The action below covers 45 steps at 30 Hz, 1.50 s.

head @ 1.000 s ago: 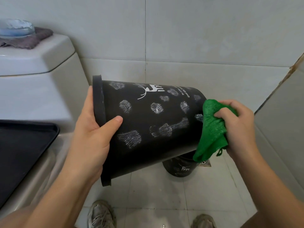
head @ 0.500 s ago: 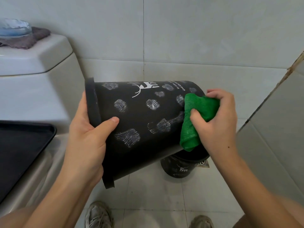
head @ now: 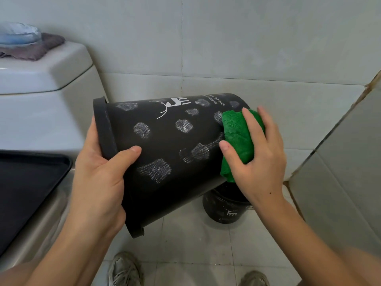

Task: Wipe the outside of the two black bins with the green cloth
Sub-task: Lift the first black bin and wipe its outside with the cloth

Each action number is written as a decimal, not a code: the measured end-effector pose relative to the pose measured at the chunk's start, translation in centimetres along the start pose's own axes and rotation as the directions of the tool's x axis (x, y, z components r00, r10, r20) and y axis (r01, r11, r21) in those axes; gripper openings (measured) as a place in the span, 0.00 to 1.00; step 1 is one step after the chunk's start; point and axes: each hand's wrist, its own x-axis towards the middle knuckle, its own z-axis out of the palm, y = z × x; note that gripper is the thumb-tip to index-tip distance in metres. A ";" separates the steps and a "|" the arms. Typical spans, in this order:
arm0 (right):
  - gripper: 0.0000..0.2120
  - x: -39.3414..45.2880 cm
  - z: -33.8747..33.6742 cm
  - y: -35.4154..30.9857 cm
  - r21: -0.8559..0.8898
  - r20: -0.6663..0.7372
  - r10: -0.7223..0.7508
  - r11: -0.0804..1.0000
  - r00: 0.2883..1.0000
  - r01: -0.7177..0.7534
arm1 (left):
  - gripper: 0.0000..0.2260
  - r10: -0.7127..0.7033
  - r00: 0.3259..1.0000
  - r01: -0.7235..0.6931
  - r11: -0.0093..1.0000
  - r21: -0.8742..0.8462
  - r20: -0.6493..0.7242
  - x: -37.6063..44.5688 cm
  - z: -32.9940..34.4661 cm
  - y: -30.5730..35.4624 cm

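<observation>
1. Black bin (head: pixel 165 153) lies on its side in the air, long way left to right, rim to the left, bottom to the right.
2. Left hand (head: pixel 99 178) grips the rim, thumb on the side.
3. Right hand (head: pixel 257 159) presses the green cloth (head: pixel 237 133) on the bin's right end, fingers nearly straight.
4. Second bin (head: pixel 224 209) stands on the floor below.

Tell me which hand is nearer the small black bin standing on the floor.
Right. The right hand presses the green cloth just above that small black bin; the left hand grips the held bin's rim, farther off.
</observation>
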 end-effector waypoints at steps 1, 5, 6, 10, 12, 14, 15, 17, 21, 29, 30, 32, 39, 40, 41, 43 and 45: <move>0.29 0.0 0.0 0.1 -0.018 -0.006 -0.001 1.000 1.000 0.001 | 0.25 -0.001 1.000 0.001 1.000 -0.001 0.005 0.0 0.0 0.0; 0.22 0.3 0.0 0.7 -0.024 -0.069 -0.054 0.998 0.996 0.052 | 0.25 0.013 1.000 -0.013 1.000 0.003 0.017 -0.1 0.2 -0.1; 0.21 0.5 -0.1 0.8 -0.015 -0.083 -0.075 0.997 0.994 0.074 | 0.25 0.020 1.000 -0.020 1.000 0.004 0.013 -0.1 0.2 -0.1; 0.19 1.2 -0.7 1.1 0.012 -0.133 -0.060 0.998 0.989 0.062 | 0.26 0.063 0.998 -0.063 0.998 0.006 0.013 0.0 0.3 0.1; 0.19 0.9 -0.8 0.3 0.030 -0.140 -0.069 0.997 0.988 0.074 | 0.27 0.081 0.996 -0.081 0.997 0.017 0.024 0.1 0.5 0.1; 0.19 -0.4 -0.4 -1.2 0.033 -0.093 -0.220 0.974 0.971 0.224 | 0.27 0.079 0.997 -0.080 0.997 0.010 0.026 0.0 0.7 0.0; 0.19 -1.2 -0.3 -1.9 0.029 -0.054 -0.329 0.943 0.943 0.331 | 0.27 0.074 0.997 -0.074 0.997 -0.002 0.021 0.0 0.8 -0.2; 0.19 -1.7 -0.2 -2.2 0.001 -0.012 -0.457 0.889 0.889 0.457 | 0.26 0.056 0.998 -0.056 0.998 -0.015 0.010 0.0 0.7 -0.3; 0.19 0.8 -0.8 -0.1 0.039 -0.126 -0.118 0.992 0.985 0.123 | 0.25 0.052 0.999 -0.052 0.999 -0.013 0.001 0.0 0.5 0.0; 0.18 -0.3 -0.5 -1.3 -0.014 -0.027 -0.342 0.940 0.939 0.342 | 0.27 0.081 0.996 -0.082 0.996 -0.031 -0.033 0.1 0.6 0.0; 0.18 0.7 -0.6 -0.8 0.005 -0.071 -0.221 0.975 0.973 0.222 | 0.27 0.084 0.996 -0.085 0.996 -0.029 -0.027 0.0 0.7 0.1; 0.19 1.8 -0.9 -0.5 0.044 -0.130 -0.061 0.997 0.990 0.068 | 0.27 0.093 0.996 -0.093 0.995 -0.024 -0.014 -0.2 0.8 0.2; 0.18 -0.8 -0.5 -2.5 0.028 -0.031 -0.390 0.920 0.920 0.391 | 0.28 0.099 0.995 -0.099 0.994 -0.040 -0.022 -0.2 1.0 -0.1; 0.18 0.0 -0.6 -1.8 0.046 -0.064 -0.273 0.960 0.960 0.276 | 0.28 0.095 0.995 -0.096 0.995 -0.039 -0.023 -0.2 1.0 -0.1; 0.18 0.9 -0.8 -1.3 0.075 -0.093 -0.156 0.984 0.983 0.163 | 0.28 0.098 0.995 -0.099 0.995 -0.035 -0.022 -0.3 0.9 -0.1; 0.18 0.9 -1.0 -1.5 0.090 -0.118 -0.081 0.992 0.990 0.092 | 0.28 0.105 0.994 -0.106 0.994 -0.033 -0.012 -0.4 1.0 0.0; 0.17 -0.7 -0.7 -2.6 0.051 -0.082 -0.237 0.969 0.968 0.241 | 0.29 0.104 0.995 -0.104 0.994 -0.038 -0.002 -0.4 1.1 -0.1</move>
